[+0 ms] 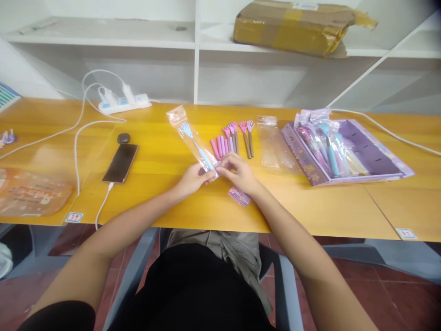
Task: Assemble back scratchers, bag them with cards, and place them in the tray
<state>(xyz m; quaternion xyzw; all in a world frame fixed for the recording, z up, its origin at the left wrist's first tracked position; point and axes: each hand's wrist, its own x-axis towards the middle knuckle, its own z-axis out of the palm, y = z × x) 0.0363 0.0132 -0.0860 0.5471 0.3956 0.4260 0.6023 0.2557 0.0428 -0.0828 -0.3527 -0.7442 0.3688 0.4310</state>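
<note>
A blue back scratcher (199, 148) with a hand-shaped head lies inside a clear zip bag (177, 116), its head pointing up and left. My left hand (193, 178) pinches the bag's lower end around the handle. At the same end, my right hand (239, 172) has its fingertips closed on the bag's edge; the exact grip is partly hidden. Just beyond my right hand lie several loose pink and purple handles (220, 146) and back scratcher heads (243, 126) on grey rods. A small purple card (239, 196) sits on the table beneath my right wrist.
Clear bags (274, 147) lie right of the loose parts. Beside them, a purple box (375, 147) holds several bagged back scratchers. A phone (120, 163), black case (123, 138) and power strip (126, 103) with white cables are left. A taped carton (285, 27) rests on the shelf.
</note>
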